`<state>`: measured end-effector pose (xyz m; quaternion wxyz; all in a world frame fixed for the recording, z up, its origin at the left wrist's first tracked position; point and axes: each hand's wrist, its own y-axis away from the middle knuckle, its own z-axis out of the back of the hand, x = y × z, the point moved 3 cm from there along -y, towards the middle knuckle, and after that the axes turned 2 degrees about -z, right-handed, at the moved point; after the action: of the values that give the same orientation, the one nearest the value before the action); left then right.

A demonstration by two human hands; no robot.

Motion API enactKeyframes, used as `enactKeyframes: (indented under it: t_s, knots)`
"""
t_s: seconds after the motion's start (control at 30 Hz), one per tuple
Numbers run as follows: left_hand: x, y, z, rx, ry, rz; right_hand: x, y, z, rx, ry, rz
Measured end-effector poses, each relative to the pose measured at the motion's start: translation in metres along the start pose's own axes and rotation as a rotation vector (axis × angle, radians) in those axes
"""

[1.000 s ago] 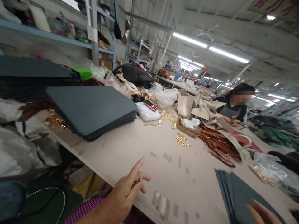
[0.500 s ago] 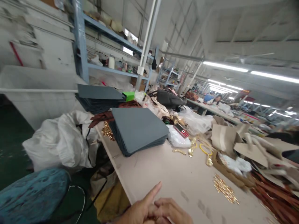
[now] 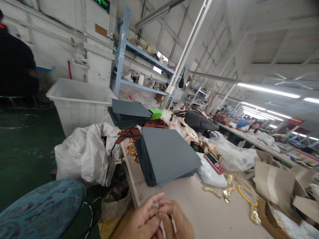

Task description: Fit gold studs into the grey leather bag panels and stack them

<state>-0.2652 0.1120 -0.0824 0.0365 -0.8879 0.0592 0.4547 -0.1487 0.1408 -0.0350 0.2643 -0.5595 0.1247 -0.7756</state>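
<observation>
My left hand [image 3: 138, 220] and my right hand [image 3: 175, 219] meet at the bottom middle, above the near edge of the beige table [image 3: 189, 202]. The fingers of both hands are curled and pinched together around a small gold piece [image 3: 158, 215], most of which is hidden. Just beyond my hands lies a stack of dark grey sheets [image 3: 169, 154]. A second grey stack [image 3: 128, 113] lies farther back.
Gold metal fittings [image 3: 225, 192] and a yellow ring [image 3: 245, 196] lie right of my hands, near a red phone [image 3: 214, 163], plastic bags [image 3: 231, 154] and cardboard pieces [image 3: 274, 181]. Left of the table are a blue stool [image 3: 42, 209], white sacks [image 3: 84, 152] and a white bin [image 3: 79, 103].
My view has swung left, away from the co-worker and the brown straps. My right hand came from the lower right to join my left hand, and both now pinch the small gold piece.
</observation>
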Motion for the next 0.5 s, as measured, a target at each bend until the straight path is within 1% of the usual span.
enactKeyframes:
  t_s: [0.1,0.13,0.17,0.2,0.23,0.27,0.37,0.43,0.5]
  knots:
    - [-0.011,0.004,0.003,0.092,-0.079,0.021,-0.004,-0.003,0.003,0.077,-0.248,-0.224]
    - [-0.014,0.005,0.003,0.095,-0.091,0.038,-0.005,-0.005,0.006,0.097,-0.313,-0.274]
    - [-0.018,0.006,0.004,0.072,-0.100,0.054,-0.006,-0.008,0.009,0.096,-0.339,-0.302]
    - [-0.023,0.007,0.004,0.030,-0.105,0.063,-0.006,-0.011,0.013,0.075,-0.318,-0.297]
    - [-0.028,0.007,0.004,-0.024,-0.107,0.065,-0.006,-0.015,0.015,0.053,-0.247,-0.257]
    - [-0.033,0.008,0.003,-0.077,-0.109,0.065,-0.004,-0.019,0.016,0.023,-0.132,-0.184]
    - [-0.048,0.010,0.000,-0.194,-0.130,0.042,0.008,-0.030,0.012,-0.077,0.298,0.147]
    - [-0.053,0.010,-0.002,-0.239,-0.144,0.024,0.016,-0.036,0.004,-0.107,0.514,0.315]
    - [-0.055,0.010,-0.004,-0.246,-0.153,0.013,0.023,-0.042,-0.001,-0.090,0.633,0.393]
